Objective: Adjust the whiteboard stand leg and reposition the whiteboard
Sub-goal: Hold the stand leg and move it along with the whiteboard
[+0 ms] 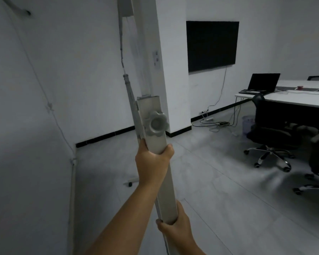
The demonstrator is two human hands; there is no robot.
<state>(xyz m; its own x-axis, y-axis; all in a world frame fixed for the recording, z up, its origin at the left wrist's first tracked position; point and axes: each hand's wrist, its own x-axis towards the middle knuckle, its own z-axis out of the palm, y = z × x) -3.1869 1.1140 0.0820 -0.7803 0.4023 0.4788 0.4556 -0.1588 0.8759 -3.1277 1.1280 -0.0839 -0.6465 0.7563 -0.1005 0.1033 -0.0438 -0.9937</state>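
Observation:
The whiteboard stand leg (pixel 165 188) is a pale square tube that rises steeply through the middle of the view. A grey star knob (pixel 156 124) sits on its upper collar, where a thinner inner tube (pixel 144 70) goes on upward. My left hand (pixel 152 160) is wrapped around the leg just below the knob. Lower down, close to me, my right hand (pixel 174 227) grips the same tube. The whiteboard (pixel 26 126) fills the left side as a big white panel. A stand foot with a caster (pixel 130 183) rests on the floor behind my left forearm.
A white pillar (pixel 173 80) stands right behind the leg. On the far wall hangs a dark screen (pixel 212 46). To the right are a white desk (pixel 293 101) with a laptop (pixel 261 83), black office chairs (pixel 269 140) and cables (pixel 217 124) on the tiled floor.

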